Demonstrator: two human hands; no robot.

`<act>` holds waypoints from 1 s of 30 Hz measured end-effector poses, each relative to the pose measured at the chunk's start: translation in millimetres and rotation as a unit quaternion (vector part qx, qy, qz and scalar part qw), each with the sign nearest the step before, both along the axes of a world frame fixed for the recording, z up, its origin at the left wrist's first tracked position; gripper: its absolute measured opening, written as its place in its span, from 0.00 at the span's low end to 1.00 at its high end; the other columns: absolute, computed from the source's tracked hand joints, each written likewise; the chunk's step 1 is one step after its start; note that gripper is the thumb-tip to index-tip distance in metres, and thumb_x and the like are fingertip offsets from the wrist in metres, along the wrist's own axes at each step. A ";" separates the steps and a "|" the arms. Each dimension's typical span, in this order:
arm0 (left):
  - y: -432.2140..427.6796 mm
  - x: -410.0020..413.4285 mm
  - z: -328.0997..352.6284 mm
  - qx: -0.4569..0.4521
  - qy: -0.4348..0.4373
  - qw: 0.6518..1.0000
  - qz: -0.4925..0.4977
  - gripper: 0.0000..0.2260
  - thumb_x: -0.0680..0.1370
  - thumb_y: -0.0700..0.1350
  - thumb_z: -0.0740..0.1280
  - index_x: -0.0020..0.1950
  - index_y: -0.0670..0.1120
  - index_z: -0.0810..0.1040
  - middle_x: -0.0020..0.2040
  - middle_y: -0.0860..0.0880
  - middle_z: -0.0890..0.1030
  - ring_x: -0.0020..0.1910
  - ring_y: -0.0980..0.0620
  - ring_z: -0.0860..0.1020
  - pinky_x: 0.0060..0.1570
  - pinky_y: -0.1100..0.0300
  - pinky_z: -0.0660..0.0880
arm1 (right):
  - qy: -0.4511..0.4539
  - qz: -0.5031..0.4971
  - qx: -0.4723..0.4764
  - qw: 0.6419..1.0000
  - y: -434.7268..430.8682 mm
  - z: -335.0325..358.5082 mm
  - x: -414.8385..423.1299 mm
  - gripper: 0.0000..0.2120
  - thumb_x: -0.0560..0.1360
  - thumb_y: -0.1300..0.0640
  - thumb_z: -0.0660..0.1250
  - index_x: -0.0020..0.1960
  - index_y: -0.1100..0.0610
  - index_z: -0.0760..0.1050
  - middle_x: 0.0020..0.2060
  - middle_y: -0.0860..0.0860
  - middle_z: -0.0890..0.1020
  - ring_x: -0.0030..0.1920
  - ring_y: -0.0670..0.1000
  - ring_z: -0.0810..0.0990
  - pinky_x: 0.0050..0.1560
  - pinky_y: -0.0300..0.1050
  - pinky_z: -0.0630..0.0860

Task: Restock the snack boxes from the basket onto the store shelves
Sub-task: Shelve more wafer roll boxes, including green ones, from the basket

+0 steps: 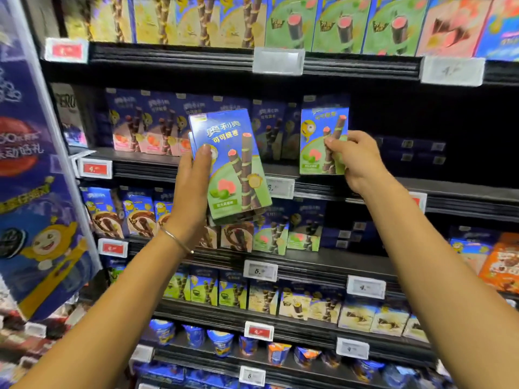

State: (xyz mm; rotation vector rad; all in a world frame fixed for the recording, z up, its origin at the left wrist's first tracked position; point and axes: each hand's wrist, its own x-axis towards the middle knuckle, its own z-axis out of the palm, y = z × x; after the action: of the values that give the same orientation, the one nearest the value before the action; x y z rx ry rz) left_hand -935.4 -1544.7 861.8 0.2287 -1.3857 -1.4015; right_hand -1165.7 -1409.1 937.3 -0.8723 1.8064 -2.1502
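Note:
My left hand (193, 181) grips a small stack of blue-and-green snack boxes (233, 164), held tilted in front of the second shelf. My right hand (356, 161) holds one more box of the same kind (317, 141) upright at the front edge of that shelf (449, 192), beside a row of similar boxes. To the right of this box the shelf is dark, with only flat boxes lying far back. The basket is not in view.
Shelves above and below carry rows of wafer-roll boxes, with cups (219, 342) on a lower shelf. Price tags (278, 60) line the shelf edges. A tall blue promotional display (33, 192) stands close on the left. Orange packs (502, 262) sit at the right.

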 end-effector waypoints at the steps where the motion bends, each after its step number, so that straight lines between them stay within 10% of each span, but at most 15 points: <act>1: 0.1 -0.7 4.1 0.005 0.002 1.000 -0.007 0.22 0.80 0.60 0.65 0.67 0.47 0.77 0.57 0.56 0.86 0.55 0.56 0.85 0.47 0.60 0.81 | 0.005 -0.015 0.001 1.000 -9.2 2.2 -8.5 0.12 0.77 0.65 0.70 0.58 0.61 0.71 0.38 0.54 0.79 0.31 0.50 0.79 0.28 0.46 0.78; 8: 4.4 -16.9 26.2 0.026 0.020 0.999 -0.027 0.32 0.79 0.63 0.65 0.77 0.45 0.72 0.72 0.44 0.79 0.69 0.43 0.80 0.69 0.39 0.76 | 0.036 -0.120 0.089 0.988 -63.1 -15.1 -56.8 0.17 0.71 0.57 0.75 0.56 0.64 0.77 0.56 0.61 0.83 0.56 0.60 0.82 0.58 0.56 0.79; 30: 12.1 -47.6 48.7 0.022 0.013 1.000 -0.008 0.31 0.79 0.64 0.63 0.76 0.46 0.71 0.70 0.45 0.80 0.66 0.44 0.82 0.67 0.36 0.77 | 0.234 -0.178 0.368 0.882 -84.2 -1.7 -82.5 0.14 0.80 0.59 0.62 0.59 0.66 0.79 0.62 0.63 0.79 0.62 0.63 0.78 0.59 0.52 0.76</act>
State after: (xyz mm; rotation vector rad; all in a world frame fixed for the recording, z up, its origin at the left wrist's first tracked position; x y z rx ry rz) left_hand -983.0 -1532.5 910.5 0.2274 -1.3382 -1.4452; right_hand -1248.2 -1493.2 935.6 -0.9390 2.9152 -1.2091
